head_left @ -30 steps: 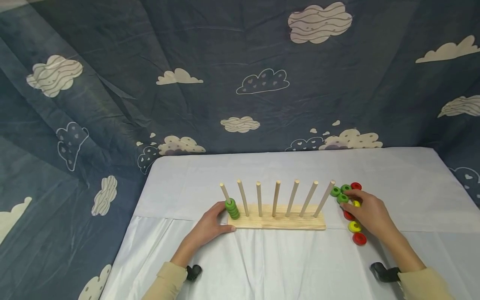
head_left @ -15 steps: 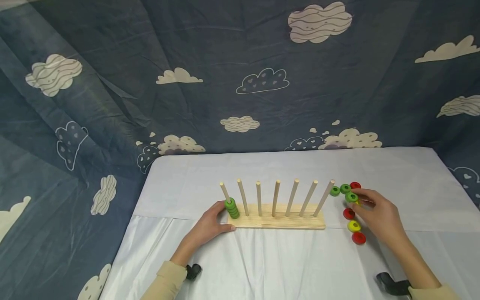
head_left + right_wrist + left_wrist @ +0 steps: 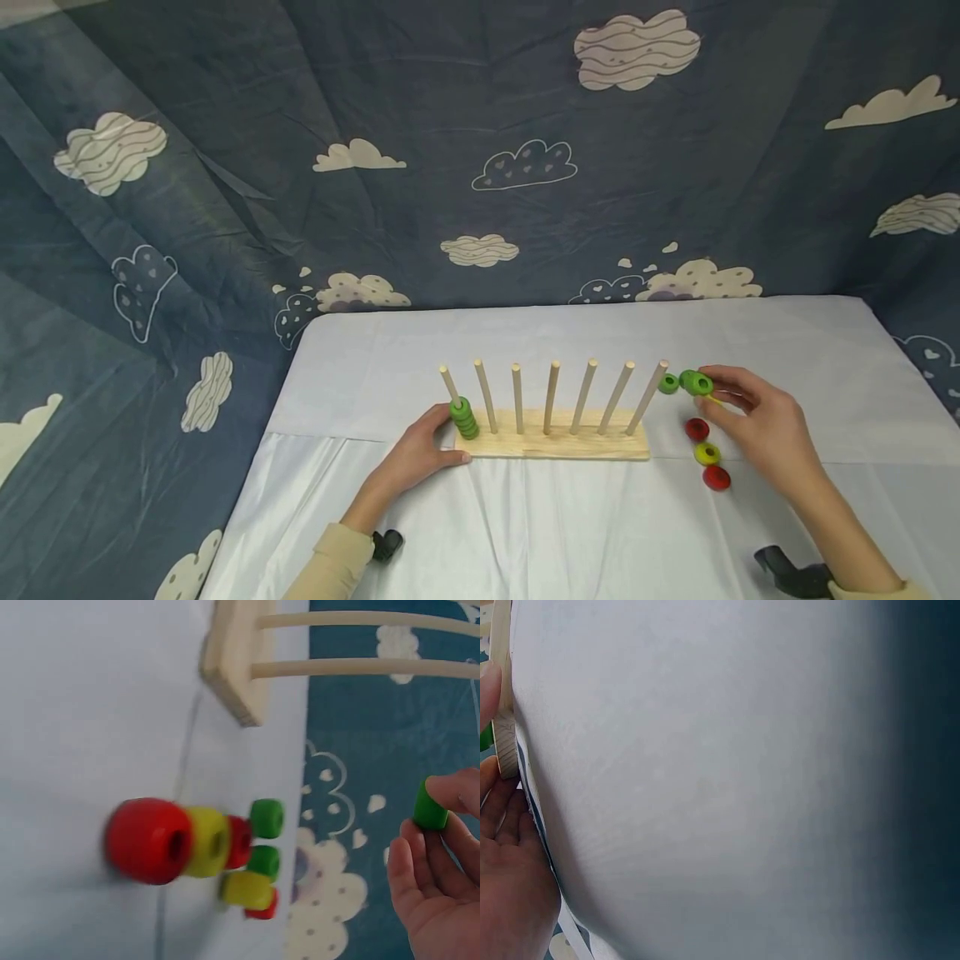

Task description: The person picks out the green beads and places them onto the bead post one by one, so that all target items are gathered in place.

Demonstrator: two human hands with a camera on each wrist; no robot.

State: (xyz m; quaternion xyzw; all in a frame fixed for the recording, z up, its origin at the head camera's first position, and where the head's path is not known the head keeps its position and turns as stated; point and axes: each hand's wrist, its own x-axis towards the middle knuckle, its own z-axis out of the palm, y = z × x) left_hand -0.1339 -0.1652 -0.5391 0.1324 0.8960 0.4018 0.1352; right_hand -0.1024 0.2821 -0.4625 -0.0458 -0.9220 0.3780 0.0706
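Observation:
My left hand grips the left end of a wooden peg stand, thumb at its front edge. Several green beads are stacked on the stand's leftmost peg; the other pegs are bare. Right of the stand, my right hand pinches a green bead between thumb and fingers, raised off the table in the right wrist view. Loose beads lie below it: two green, one of them a green bead near the rightmost peg, plus red and yellow ones. The left wrist view shows only part of the left hand and the stand's end.
A red bead, a yellow bead and another red bead run in a line toward the front. A second yellow bead lies by the green ones. White cloth covers the table; a dark cloud-patterned curtain hangs behind.
My right hand has picked the green bead out of the cluster and lifted it, shifting rightward and slightly back. The left hand and the stand have stayed in place.

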